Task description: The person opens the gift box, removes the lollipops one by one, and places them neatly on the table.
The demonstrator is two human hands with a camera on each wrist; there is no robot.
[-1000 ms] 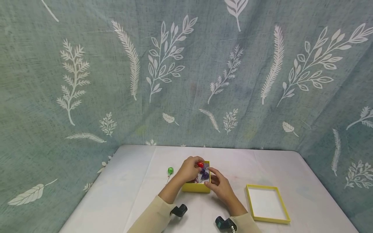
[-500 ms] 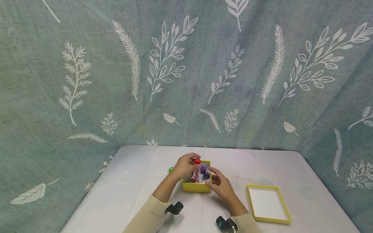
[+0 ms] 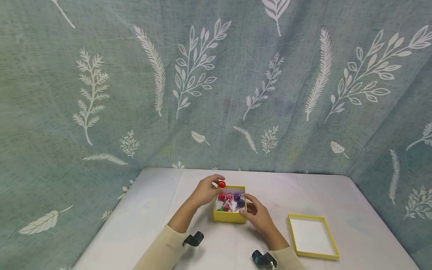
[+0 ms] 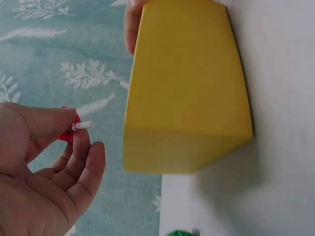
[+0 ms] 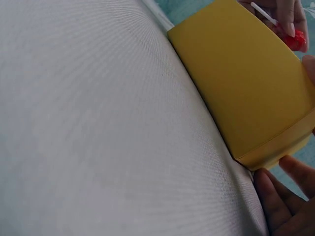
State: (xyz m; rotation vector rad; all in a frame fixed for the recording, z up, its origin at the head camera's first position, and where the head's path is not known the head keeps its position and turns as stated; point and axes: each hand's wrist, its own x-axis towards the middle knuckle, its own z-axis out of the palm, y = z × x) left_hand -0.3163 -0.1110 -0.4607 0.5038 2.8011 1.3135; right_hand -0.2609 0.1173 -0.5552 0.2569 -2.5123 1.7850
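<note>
My left hand (image 3: 205, 192) pinches a red lollipop (image 3: 221, 184) between thumb and fingertips, just over the far left corner of a yellow box (image 3: 230, 217). In the left wrist view the lollipop's white stick (image 4: 84, 125) pokes out past the thumb. Inside the box lie several wrapped lollipops: purple ones (image 3: 240, 203) on the right, pink ones (image 3: 227, 206) in the middle, a red one (image 3: 221, 197) and a bit of green at the left. My right hand (image 3: 260, 216) holds the box at its right side, thumb by the near corner and fingers along the wall.
To the right, a yellow-rimmed lid (image 3: 293, 237) lies on the white table (image 3: 341, 202), its white inside facing up. A green lollipop (image 4: 181, 233) shows at the bottom of the left wrist view. Behind the table hangs a leaf-patterned green cloth (image 3: 216, 93).
My left hand has lifted the red lollipop out of the box and drawn it up and left, uncovering the lollipops inside. The right hand stays at the box.
</note>
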